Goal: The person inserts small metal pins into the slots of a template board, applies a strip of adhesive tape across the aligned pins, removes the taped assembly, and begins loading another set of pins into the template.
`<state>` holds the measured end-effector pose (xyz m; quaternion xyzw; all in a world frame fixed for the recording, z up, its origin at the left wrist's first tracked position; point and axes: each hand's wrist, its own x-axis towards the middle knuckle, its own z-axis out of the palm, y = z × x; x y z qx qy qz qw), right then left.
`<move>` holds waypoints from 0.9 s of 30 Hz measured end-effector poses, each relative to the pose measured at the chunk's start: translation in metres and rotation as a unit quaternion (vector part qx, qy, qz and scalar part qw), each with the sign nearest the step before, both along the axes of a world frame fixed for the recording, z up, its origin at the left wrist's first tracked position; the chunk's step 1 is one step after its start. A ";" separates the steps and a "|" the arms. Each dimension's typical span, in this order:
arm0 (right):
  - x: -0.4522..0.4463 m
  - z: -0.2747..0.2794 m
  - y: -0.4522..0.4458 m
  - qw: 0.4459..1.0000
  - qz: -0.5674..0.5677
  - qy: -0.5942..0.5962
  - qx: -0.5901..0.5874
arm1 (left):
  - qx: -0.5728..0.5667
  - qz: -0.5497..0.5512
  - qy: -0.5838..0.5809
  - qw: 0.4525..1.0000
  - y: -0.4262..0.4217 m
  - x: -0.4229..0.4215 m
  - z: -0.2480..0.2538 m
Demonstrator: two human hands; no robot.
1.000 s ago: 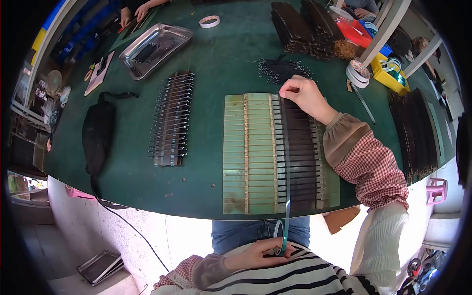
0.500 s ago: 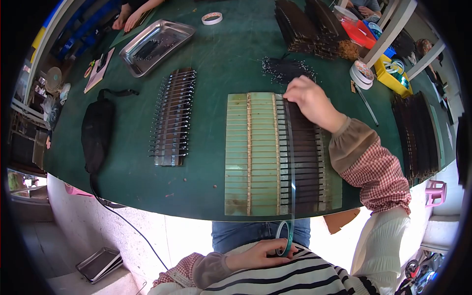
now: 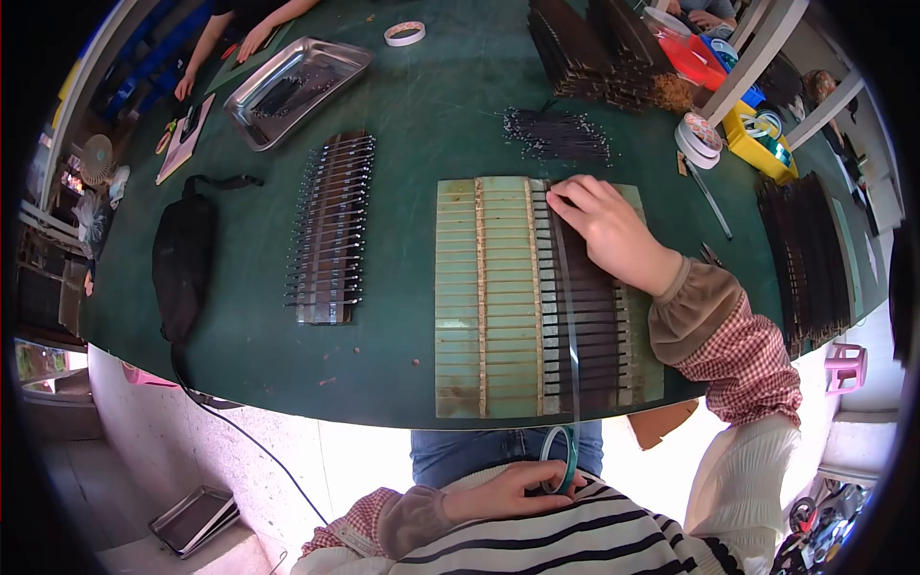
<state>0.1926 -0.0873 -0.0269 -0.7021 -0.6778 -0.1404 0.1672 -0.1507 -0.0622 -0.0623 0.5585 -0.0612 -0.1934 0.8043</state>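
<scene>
In the head view a pale green slotted board (image 3: 458, 297) lies at the table's front edge. Dark thin strips (image 3: 596, 335) lie side by side in its right half. My left hand (image 3: 503, 494) is closed around a teal tape roll (image 3: 573, 462) in front of my body. From the roll, a clear tape strip (image 3: 574, 369) runs up across the dark strips to the board's top. There my right hand (image 3: 611, 225) has its fingertips pinched together at the tape's far end, touching the board's upper edge; the fingers partly hide that end.
Left of the board is a bundle of wire-ended dark pieces (image 3: 333, 230), then a black pouch (image 3: 182, 264). Behind lie loose black pieces (image 3: 556, 134), a metal tray (image 3: 335, 67) and dark stacks (image 3: 594, 57). Tape rolls (image 3: 698, 142) and tweezers (image 3: 709, 254) are at right. Another person's hands (image 3: 251, 40) work at far left.
My right hand has lowered slightly and flattened at the board's top, uncovering the loose black pieces behind. The tape stays stretched from the roll in my left hand. The view has shifted a little.
</scene>
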 end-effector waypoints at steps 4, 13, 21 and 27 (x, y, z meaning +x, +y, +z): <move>0.013 0.015 -0.003 0.999 -0.028 0.038 0.019 | 0.021 -0.011 -0.004 1.000 0.001 0.002 0.001; 0.005 0.009 -0.014 0.999 -0.018 0.037 -0.013 | 0.042 -0.004 -0.060 0.997 0.005 0.000 -0.002; -0.016 0.005 -0.018 1.000 0.003 0.020 -0.016 | 0.053 0.015 -0.084 0.995 0.003 0.000 -0.004; -0.034 -0.001 -0.021 0.998 -0.006 -0.050 -0.029 | 0.058 0.008 -0.039 0.998 0.004 0.001 0.003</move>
